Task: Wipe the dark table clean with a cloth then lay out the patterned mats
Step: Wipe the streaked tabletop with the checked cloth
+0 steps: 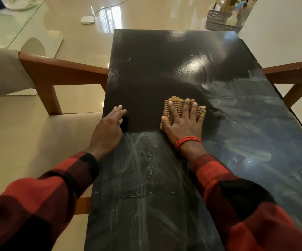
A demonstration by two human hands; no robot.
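Orange waffle cloth [182, 110] lies under the flat, spread right hand [182, 124] on the dark table [146, 69]; left hand [108, 127] rests flat at nine o'clock, holding nothing, wooden chair [59, 73] beyond.

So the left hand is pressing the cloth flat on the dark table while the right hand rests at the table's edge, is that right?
The hands are swapped. In the head view the right hand presses the cloth flat on the table, and the left hand rests at the table's edge.
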